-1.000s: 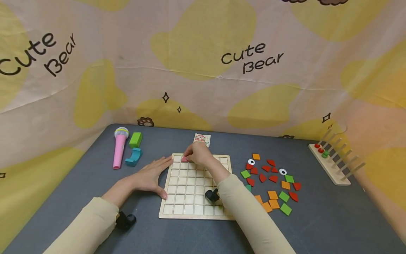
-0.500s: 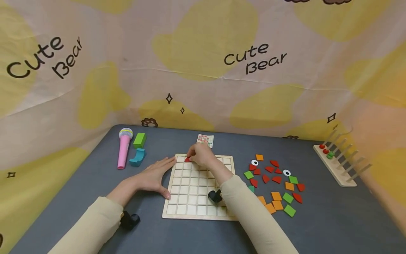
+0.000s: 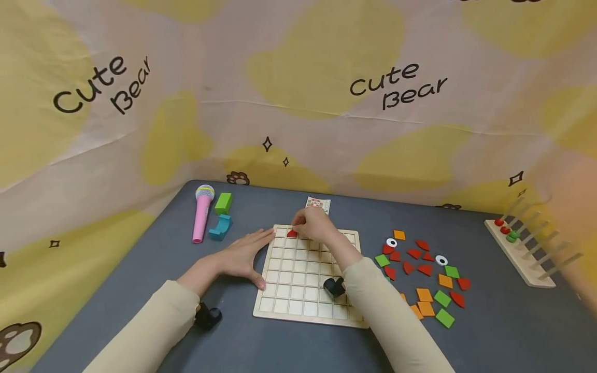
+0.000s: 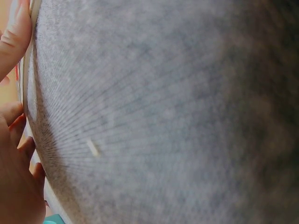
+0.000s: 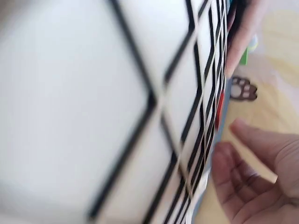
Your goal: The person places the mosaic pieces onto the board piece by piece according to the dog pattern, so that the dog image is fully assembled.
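Note:
A wooden grid board [image 3: 289, 278] lies flat before me. One red quarter-round piece [image 3: 292, 234] sits in its top row, near the left corner. My right hand [image 3: 314, 224] hovers just right of that piece. In the right wrist view, its thumb and forefinger stand apart, with the red piece lying on the board beyond the fingertips. My left hand [image 3: 240, 257] spreads along the board's left edge, fingertips at the upper corner and thumb touching lower down. The left wrist view shows the same hand [image 4: 18, 172] against the board's side.
Right of the board lie several loose red pieces [image 3: 424, 270], orange squares [image 3: 424, 295], green squares [image 3: 444, 318] and white rings [image 3: 441, 260]. A pegged wooden rack [image 3: 522, 259] stands far right. A pattern card [image 3: 322, 203], pink microphone [image 3: 201, 215], green block [image 3: 223, 203] and teal curved block [image 3: 220, 228] lie behind.
The head view has turned left, so everything appears shifted right. My right fingers have let go of the red piece, which lies on the board. My left hand stays at the edge.

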Demonstrator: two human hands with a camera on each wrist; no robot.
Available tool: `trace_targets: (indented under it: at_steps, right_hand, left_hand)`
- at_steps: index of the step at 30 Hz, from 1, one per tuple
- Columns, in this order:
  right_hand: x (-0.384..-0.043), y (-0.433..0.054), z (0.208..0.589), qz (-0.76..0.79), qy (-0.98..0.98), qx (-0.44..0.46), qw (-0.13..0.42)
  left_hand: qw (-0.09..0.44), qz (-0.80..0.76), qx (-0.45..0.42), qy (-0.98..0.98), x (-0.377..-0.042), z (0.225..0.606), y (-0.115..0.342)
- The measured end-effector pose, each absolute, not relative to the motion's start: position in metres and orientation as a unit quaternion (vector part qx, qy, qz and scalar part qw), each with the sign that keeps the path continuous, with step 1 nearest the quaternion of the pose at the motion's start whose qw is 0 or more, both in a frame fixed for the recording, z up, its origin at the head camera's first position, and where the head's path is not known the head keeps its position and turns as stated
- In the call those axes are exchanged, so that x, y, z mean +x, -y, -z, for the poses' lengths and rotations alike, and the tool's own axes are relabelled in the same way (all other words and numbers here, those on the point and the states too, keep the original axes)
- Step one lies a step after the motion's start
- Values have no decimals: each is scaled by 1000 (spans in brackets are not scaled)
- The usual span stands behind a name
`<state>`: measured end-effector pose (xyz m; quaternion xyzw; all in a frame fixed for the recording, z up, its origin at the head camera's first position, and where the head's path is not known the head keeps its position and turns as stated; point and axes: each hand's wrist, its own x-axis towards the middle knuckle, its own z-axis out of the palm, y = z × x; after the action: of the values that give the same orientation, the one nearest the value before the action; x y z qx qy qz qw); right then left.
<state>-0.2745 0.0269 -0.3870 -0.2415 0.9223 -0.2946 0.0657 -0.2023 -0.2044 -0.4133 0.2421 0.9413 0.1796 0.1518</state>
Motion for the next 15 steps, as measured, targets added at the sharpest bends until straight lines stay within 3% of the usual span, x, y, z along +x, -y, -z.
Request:
trace_targets:
  at_steps: [15]
  right_hand:
    - [-301, -122, 374, 288, -929, -221, 77]
  left_hand:
    - [164, -176, 233, -942, -204, 415, 202]
